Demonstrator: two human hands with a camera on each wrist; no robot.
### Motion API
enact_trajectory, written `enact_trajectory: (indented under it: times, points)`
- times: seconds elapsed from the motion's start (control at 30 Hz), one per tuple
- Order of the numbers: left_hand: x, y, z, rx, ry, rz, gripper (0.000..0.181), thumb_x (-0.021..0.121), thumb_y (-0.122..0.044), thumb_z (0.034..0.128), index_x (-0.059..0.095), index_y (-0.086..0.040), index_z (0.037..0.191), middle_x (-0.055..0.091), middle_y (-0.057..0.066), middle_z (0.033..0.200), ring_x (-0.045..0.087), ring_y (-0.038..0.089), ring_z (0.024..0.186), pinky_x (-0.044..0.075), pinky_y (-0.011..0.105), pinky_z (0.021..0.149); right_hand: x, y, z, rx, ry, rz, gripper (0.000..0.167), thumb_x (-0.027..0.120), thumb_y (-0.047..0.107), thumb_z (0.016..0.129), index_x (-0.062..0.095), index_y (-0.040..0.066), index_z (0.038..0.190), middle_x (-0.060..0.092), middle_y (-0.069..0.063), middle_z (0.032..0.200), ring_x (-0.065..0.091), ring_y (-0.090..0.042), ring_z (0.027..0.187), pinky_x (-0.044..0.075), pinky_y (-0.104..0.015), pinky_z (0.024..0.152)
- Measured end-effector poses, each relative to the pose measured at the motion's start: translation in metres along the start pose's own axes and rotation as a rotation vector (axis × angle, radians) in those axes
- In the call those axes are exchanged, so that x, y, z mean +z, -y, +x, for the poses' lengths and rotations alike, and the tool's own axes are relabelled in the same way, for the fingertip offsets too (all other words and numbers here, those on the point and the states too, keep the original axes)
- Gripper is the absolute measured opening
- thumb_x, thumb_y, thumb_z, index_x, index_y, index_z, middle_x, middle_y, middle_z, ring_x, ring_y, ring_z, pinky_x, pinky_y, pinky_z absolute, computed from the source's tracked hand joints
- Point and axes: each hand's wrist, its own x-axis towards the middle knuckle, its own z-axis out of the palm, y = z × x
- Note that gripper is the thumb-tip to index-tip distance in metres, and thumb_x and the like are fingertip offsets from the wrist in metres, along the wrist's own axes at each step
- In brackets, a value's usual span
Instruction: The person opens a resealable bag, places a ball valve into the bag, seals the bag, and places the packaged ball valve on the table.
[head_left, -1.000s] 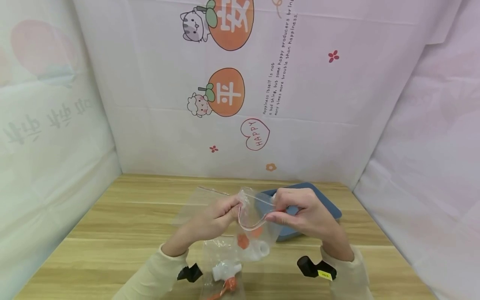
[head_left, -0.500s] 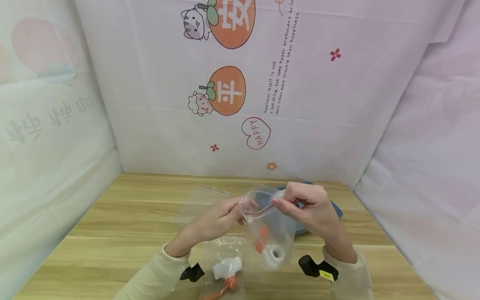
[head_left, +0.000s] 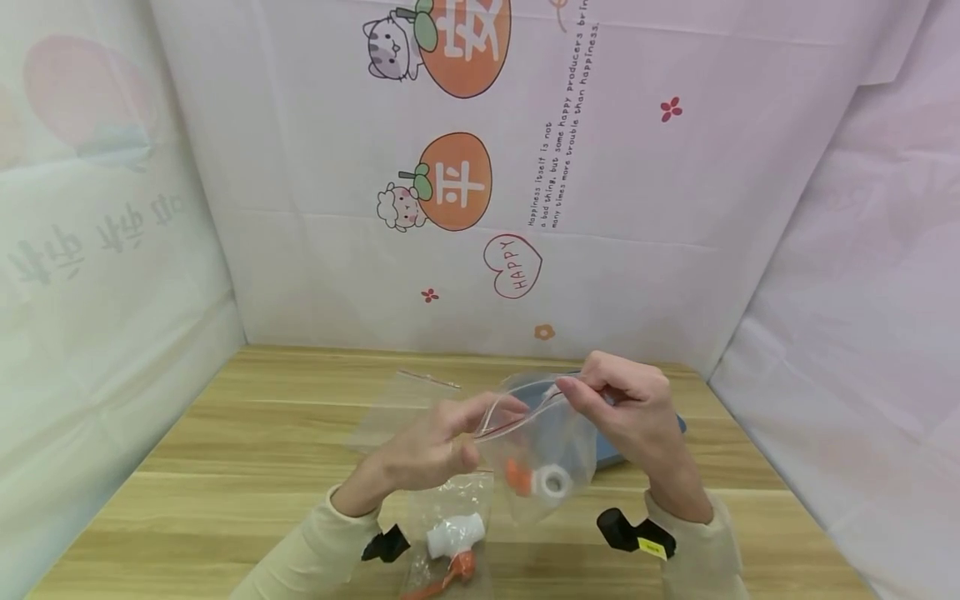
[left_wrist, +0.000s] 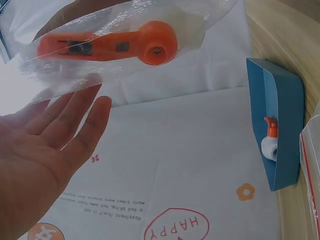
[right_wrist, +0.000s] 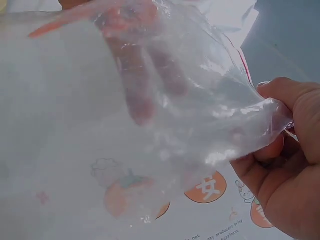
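I see the left hand (head_left: 429, 443) loosened from its earlier pinch, fingers straight, perhaps just inside the clear bag (head_left: 572, 435). The right hand (head_left: 633, 410) pinches the bag's rim in mid-air, so the valve (head_left: 540, 482) inside looks reachable to me

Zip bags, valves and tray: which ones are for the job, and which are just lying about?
Seem part of the job now:
right hand, pinching the open zip bag
orange-and-white valve inside it
left hand, at the bag's mouth

Just lying about, maybe for later:
second zip bag, with another valve
flat zip bag
blue tray, with a third valve
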Motion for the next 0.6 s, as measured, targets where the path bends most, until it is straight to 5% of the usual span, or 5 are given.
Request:
enact_trajectory:
  times: [0.1, 0.23, 0.4, 0.5, 0.6]
  points:
    - [0.0006, 0.0026, 0.0010, 0.062, -0.050, 0.048, 0.045, 0.045, -0.042, 0.1033, 0.056, -0.007, 0.130, 0.071, 0.011, 0.117, 0.069, 0.013, 0.103, 0.057, 0.028, 0.084, -0.0001, -0.0002, -0.0004, 0.001, -0.005, -0.001, 0.025, 0.069, -0.004, 0.086, 0.058, 0.004, 0.065, 0.048, 0.001, 0.062, 0.037, -0.002, 0.056, 0.024, -0.014, 0.045]
    - [-0.0002, 0.0056, 0.0025, 0.106, -0.137, 0.100, 0.022, 0.055, -0.005, 0.0986, 0.064, -0.002, 0.118, 0.075, 0.011, 0.104, 0.073, 0.012, 0.092, 0.058, 0.024, 0.074, -0.0009, 0.0000, -0.0009, 0.015, 0.012, -0.009, 0.024, 0.070, -0.004, 0.086, 0.058, 0.004, 0.066, 0.049, 0.000, 0.063, 0.039, -0.002, 0.057, 0.027, -0.015, 0.046]
    - [-0.0035, 0.0032, 0.0013, 0.071, -0.194, 0.147, 0.022, 0.054, -0.002, 0.0985, 0.069, -0.001, 0.115, 0.076, 0.010, 0.101, 0.068, 0.002, 0.077, 0.051, 0.014, 0.061, -0.0012, 0.0000, 0.0000, 0.024, 0.056, -0.046, 0.026, 0.070, -0.003, 0.086, 0.056, 0.008, 0.068, 0.047, 0.002, 0.064, 0.040, -0.002, 0.059, 0.030, -0.017, 0.048]
    - [-0.0064, 0.0003, 0.0005, 0.048, -0.231, 0.168, 0.023, 0.053, -0.003, 0.0991, 0.070, -0.001, 0.115, 0.074, 0.006, 0.089, 0.046, -0.007, 0.059, 0.035, 0.012, 0.051, -0.0027, -0.0013, -0.0001, 0.028, 0.079, -0.095, 0.027, 0.071, -0.002, 0.086, 0.056, 0.011, 0.068, 0.046, 0.003, 0.064, 0.041, -0.001, 0.059, 0.032, -0.017, 0.049]
    - [-0.0092, -0.0018, 0.0002, 0.054, -0.271, 0.170, 0.024, 0.052, -0.003, 0.0993, 0.071, -0.003, 0.115, 0.074, 0.006, 0.093, 0.048, -0.005, 0.063, 0.040, 0.014, 0.056, -0.0049, -0.0030, -0.0017, 0.052, 0.107, -0.138, 0.026, 0.072, -0.001, 0.085, 0.056, 0.012, 0.069, 0.047, 0.004, 0.064, 0.042, -0.001, 0.059, 0.033, -0.017, 0.050]
